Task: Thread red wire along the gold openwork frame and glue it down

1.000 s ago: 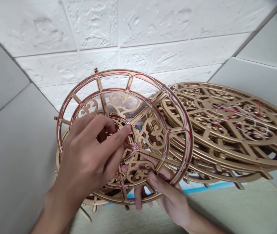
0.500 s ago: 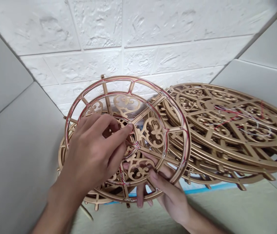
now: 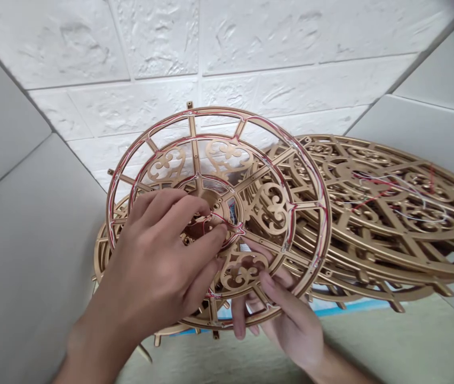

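Observation:
A round gold openwork frame (image 3: 283, 205) is held up and tilted, with red and white wires (image 3: 321, 234) running in its rings and ribs. My right hand (image 3: 291, 314) grips its lower right rim, thumb on the near face and other fingers behind. Over the left part of the frame lies my left hand (image 3: 162, 250). Its fingers are bent at the central ring, where thin red wires (image 3: 222, 216) pass by the thumb and index fingertips. Whether they pinch a wire is hard to tell.
To the right lies a stack of similar gold frames (image 3: 403, 234) with loose red and white wires on top. More gold frames (image 3: 101, 250) sit beneath the held one. A white brick-patterned panel (image 3: 162, 42) stands behind, with grey panels (image 3: 6, 256) at the sides.
The held frame has shifted right and slightly up, with my right hand moving along with it. The fingers of my left hand have spread a little at the centre, showing more of the ring and wires.

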`<state>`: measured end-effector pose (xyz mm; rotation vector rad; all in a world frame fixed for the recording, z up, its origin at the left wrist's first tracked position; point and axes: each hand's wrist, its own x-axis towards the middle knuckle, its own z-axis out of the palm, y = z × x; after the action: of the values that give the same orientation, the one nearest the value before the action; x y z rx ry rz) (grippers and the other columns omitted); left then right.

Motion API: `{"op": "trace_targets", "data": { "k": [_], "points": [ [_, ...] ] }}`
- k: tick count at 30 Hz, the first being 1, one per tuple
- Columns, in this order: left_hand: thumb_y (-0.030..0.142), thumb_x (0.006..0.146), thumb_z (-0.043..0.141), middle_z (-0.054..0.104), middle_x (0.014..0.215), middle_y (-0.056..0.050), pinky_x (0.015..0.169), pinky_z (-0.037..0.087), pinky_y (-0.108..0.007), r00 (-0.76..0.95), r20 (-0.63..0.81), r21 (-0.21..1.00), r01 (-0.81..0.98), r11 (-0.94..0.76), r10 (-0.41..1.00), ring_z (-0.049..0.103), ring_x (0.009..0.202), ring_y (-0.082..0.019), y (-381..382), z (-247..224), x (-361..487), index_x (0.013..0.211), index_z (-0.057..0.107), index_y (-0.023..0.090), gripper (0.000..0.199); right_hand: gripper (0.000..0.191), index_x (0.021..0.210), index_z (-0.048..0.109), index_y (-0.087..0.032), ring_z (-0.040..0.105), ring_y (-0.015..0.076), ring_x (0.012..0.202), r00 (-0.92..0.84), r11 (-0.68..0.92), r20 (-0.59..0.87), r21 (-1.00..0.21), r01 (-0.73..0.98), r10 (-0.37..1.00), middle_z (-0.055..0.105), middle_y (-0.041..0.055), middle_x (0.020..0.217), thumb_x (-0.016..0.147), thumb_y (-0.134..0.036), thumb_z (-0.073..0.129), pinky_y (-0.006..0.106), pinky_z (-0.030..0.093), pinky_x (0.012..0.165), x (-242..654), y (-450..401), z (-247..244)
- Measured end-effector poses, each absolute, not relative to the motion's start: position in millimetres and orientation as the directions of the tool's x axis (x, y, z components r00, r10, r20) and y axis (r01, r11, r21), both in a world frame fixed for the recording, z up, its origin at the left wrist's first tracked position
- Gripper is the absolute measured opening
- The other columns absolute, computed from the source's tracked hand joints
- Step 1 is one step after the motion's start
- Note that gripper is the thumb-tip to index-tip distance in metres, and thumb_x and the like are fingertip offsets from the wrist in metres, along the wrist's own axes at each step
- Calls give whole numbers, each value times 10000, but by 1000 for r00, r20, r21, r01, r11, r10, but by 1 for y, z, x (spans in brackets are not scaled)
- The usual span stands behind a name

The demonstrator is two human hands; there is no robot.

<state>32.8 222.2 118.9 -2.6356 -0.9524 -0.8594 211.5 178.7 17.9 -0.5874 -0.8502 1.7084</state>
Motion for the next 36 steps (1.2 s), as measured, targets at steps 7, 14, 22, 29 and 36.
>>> {"op": "trace_targets", "data": {
  "k": [7,14,22,29,36],
  "points": [
    [151,934,498,665,1092,-147,839,502,-576,630,568,-7,647,-762,530,573,1034,-348,221,119,35,1043,718,179,248,557,1401,511,-290,652,139,543,-255,-157,-7,-805,-572,967,690,50,890,890,-483,621,202,377,374,209,180,21],
    [163,939,501,662,1077,-136,861,497,-577,613,550,5,677,-736,567,585,1035,-347,216,122,38,1006,725,193,236,515,1356,558,-296,657,160,557,-305,-218,-53,-815,-537,951,689,64,937,894,-520,602,238,399,393,213,177,14],
    [181,929,528,670,1045,-113,911,482,-582,615,525,24,681,-732,589,594,1058,-336,213,124,35,998,727,201,211,493,1330,590,-288,672,166,567,-317,-229,-60,-818,-528,946,692,57,883,894,-517,614,241,412,407,211,176,12],
    [180,913,546,679,1002,-122,880,510,-611,602,521,39,692,-721,606,617,1008,-343,214,123,38,999,742,192,214,537,1364,552,-295,649,155,515,-324,-238,-76,-833,-500,943,694,64,937,890,-543,602,265,426,401,212,177,15],
    [150,919,511,680,979,-145,817,551,-616,590,539,28,701,-713,601,629,998,-358,211,122,40,983,738,165,235,575,1363,543,-300,614,136,472,-313,-246,-87,-820,-516,946,696,50,912,861,-569,624,229,364,388,208,180,17]
  ]
}}
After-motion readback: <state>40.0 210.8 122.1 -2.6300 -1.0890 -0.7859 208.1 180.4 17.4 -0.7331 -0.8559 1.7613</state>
